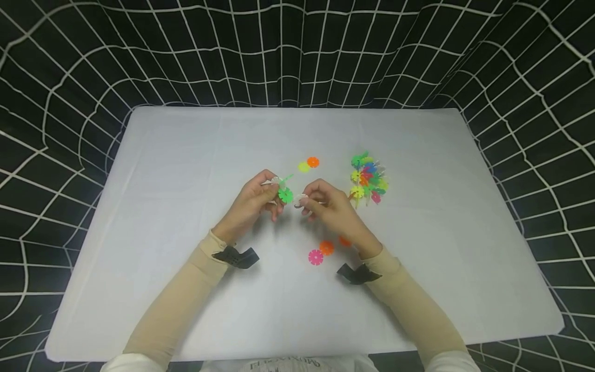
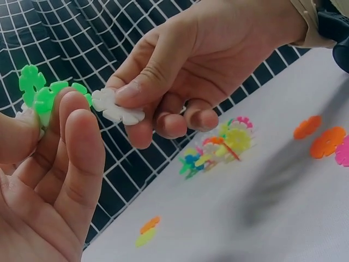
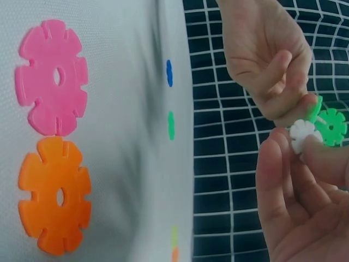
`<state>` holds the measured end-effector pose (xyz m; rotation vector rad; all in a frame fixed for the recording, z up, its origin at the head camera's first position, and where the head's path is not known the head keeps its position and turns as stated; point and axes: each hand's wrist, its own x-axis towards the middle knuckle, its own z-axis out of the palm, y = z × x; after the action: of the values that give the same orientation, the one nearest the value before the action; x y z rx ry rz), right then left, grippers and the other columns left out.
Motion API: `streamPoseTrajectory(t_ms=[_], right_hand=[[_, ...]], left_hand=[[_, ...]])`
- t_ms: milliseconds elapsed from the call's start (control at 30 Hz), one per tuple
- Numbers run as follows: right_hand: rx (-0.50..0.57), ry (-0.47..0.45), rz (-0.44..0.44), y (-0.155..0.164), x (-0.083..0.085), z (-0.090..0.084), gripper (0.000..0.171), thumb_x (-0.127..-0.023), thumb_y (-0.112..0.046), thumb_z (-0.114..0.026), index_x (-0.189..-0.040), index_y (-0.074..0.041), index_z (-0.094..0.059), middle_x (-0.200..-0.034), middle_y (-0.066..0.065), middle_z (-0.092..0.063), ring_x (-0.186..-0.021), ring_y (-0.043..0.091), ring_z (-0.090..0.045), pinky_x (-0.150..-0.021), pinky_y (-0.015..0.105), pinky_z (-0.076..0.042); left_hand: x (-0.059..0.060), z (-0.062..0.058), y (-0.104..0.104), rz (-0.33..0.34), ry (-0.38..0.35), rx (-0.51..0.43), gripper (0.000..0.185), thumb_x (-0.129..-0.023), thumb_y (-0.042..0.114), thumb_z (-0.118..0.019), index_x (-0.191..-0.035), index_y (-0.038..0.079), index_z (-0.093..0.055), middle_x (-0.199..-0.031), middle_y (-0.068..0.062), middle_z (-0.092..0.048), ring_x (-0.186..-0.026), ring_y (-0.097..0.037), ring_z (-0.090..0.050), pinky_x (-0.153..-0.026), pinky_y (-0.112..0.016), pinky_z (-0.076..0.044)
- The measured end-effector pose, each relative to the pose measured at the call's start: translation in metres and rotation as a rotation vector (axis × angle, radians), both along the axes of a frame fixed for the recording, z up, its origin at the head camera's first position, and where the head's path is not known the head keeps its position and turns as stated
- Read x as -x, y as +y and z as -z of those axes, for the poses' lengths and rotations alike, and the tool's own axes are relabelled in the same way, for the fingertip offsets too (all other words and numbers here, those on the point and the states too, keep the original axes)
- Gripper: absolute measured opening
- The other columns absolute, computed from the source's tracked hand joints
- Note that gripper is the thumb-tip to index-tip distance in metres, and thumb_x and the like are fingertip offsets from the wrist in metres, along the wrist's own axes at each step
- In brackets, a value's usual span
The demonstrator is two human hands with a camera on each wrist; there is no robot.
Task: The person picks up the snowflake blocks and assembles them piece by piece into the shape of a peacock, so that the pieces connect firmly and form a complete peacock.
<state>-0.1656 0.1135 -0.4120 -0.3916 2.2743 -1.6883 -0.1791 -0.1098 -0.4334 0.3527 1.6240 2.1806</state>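
My left hand pinches a small joined piece of flower-shaped plastic discs, with a green disc at its front and a white disc behind. Between the thumb and forefinger of my right hand is a single white disc. Both hands are raised over the middle of the table, close together. In the left wrist view the white disc's edge meets the edge of the green discs. The left fingers partly hide the joined piece there.
On the white table, a multicoloured cluster of discs lies right of my hands. A yellow disc and an orange disc lie beyond them. Nearer me are a pink disc and orange discs, one partly behind my right wrist.
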Motion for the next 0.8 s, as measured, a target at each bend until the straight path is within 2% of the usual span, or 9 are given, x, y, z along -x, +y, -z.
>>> streamPoseTrajectory(t_ms=[100, 267, 367, 500, 633, 800], right_hand=[[-0.002, -0.008, 0.0, -0.001, 0.0, 0.001, 0.015, -0.097, -0.005, -0.066, -0.107, -0.002, -0.055, -0.102, 0.03, -0.07, -0.088, 0.045, -0.068, -0.07, 0.032, -0.062], [-0.016, 0.003, -0.001, -0.001, 0.0, 0.003, 0.014, -0.097, -0.006, -0.067, -0.106, -0.003, -0.056, -0.101, 0.029, -0.071, -0.086, 0.039, -0.069, -0.07, 0.03, -0.061], [-0.014, 0.01, 0.005, -0.002, 0.0, 0.004, 0.013, -0.097, -0.006, -0.067, -0.105, -0.003, -0.057, -0.099, 0.028, -0.072, -0.085, 0.037, -0.07, -0.069, 0.03, -0.061], [0.021, -0.004, 0.038, -0.005, -0.001, 0.007, 0.013, -0.097, -0.007, -0.067, -0.104, -0.004, -0.057, -0.099, 0.027, -0.073, -0.085, 0.041, -0.07, -0.069, 0.032, -0.061], [0.058, -0.001, 0.085, -0.006, -0.003, 0.011, 0.012, -0.097, -0.007, -0.067, -0.101, -0.003, -0.057, -0.095, 0.025, -0.074, -0.086, 0.044, -0.071, -0.072, 0.034, -0.062], [0.052, 0.036, 0.114, -0.007, -0.003, 0.012, 0.01, -0.096, -0.003, -0.067, -0.1, -0.001, -0.058, -0.088, 0.02, -0.075, -0.083, 0.042, -0.072, -0.074, 0.031, -0.063]], left_hand=[[0.0, 0.0, 0.001, 0.001, -0.012, -0.008, 0.007, -0.108, 0.015, -0.046, -0.109, 0.008, -0.045, -0.074, 0.002, -0.068, -0.064, -0.01, -0.061, -0.055, -0.023, -0.052], [-0.001, 0.002, 0.004, 0.021, -0.017, -0.008, 0.004, -0.108, 0.012, -0.044, -0.111, 0.01, -0.046, -0.073, 0.003, -0.067, -0.064, -0.01, -0.059, -0.055, -0.023, -0.051], [-0.001, 0.004, 0.005, 0.01, -0.02, -0.002, 0.006, -0.108, 0.011, -0.044, -0.113, 0.012, -0.048, -0.075, 0.002, -0.067, -0.063, -0.011, -0.059, -0.055, -0.023, -0.051], [-0.002, 0.009, 0.009, -0.056, -0.011, 0.011, 0.007, -0.107, 0.011, -0.047, -0.113, 0.012, -0.05, -0.073, 0.003, -0.066, -0.059, -0.01, -0.058, -0.055, -0.023, -0.051], [-0.005, 0.013, 0.016, -0.129, 0.005, 0.026, 0.005, -0.106, 0.009, -0.047, -0.106, 0.012, -0.051, -0.068, 0.004, -0.064, -0.056, -0.01, -0.055, -0.054, -0.024, -0.051], [-0.008, 0.014, 0.023, -0.164, 0.012, 0.007, 0.006, -0.106, 0.008, -0.047, -0.103, 0.012, -0.051, -0.067, 0.004, -0.063, -0.055, -0.01, -0.054, -0.05, -0.025, -0.051]])
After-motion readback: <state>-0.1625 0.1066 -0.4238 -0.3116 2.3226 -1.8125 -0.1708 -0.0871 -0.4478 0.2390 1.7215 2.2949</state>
